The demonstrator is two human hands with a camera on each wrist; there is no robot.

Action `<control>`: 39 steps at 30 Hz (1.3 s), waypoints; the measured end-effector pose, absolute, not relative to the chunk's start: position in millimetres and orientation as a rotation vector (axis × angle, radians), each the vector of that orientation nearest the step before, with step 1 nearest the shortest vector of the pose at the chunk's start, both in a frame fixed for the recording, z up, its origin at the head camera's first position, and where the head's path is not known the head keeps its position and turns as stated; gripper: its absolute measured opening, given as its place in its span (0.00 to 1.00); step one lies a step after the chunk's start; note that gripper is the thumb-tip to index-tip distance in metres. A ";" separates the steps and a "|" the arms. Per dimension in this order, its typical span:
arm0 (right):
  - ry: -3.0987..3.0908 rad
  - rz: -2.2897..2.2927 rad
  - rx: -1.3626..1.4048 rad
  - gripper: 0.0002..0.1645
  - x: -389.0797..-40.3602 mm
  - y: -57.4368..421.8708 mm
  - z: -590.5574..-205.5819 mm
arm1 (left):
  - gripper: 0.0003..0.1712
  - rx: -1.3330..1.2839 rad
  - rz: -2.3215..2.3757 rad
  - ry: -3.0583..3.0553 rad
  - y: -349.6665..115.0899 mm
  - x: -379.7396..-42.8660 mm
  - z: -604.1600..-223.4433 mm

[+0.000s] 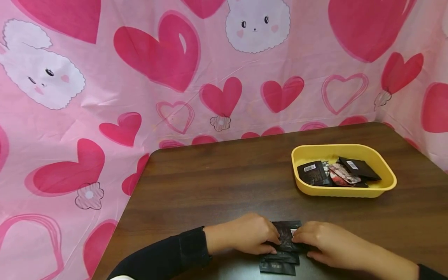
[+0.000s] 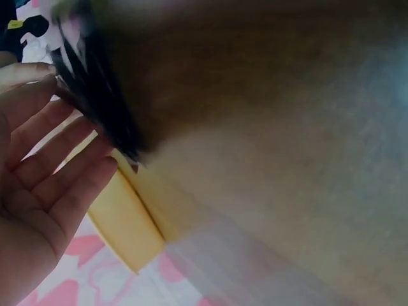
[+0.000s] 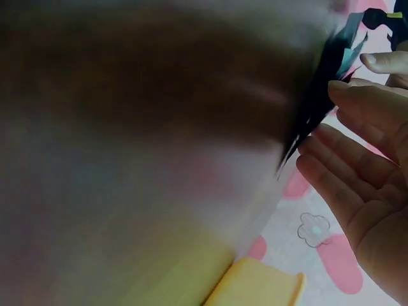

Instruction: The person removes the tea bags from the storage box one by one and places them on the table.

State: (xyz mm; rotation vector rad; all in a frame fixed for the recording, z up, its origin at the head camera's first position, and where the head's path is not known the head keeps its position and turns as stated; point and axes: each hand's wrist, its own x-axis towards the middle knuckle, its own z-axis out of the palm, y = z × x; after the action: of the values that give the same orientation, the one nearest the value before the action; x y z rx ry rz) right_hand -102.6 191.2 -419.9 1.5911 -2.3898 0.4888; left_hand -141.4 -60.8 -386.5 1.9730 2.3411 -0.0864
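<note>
Black flat packets lie overlapping in a short column at the front of the table. The upper packet [image 1: 286, 235] has fine pale print and a white label at its right, partly under fingers. Below it, the lowest packet [image 1: 277, 268] shows its edge. My left hand [image 1: 250, 233] touches the left side of the upper packet, and my right hand [image 1: 329, 241] touches its right side. In both wrist views the fingertips meet the dark packets [image 2: 105, 89] with fingers fairly straight, while the packets [image 3: 322, 83] appear edge-on and blurred.
At the right rear stands a yellow basket [image 1: 344, 191] with several packets inside, among them a black one [image 1: 362, 169] and a reddish patterned one [image 1: 343, 174]. The brown wooden table [image 1: 217, 182] meets a pink heart-patterned cloth [image 1: 196, 97] behind and at the sides.
</note>
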 end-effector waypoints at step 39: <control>-3.249 0.688 0.503 0.17 -264.7 257.0 -328.6 | 0.15 0.940 0.044 2.799 119.5 -283.6 -355.1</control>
State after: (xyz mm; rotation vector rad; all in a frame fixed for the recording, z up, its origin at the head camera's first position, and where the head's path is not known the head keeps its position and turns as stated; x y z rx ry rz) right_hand -264.7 257.0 -328.6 0.5027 -3.2492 0.6876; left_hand -283.6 119.5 -355.1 0.9402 2.7986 0.0435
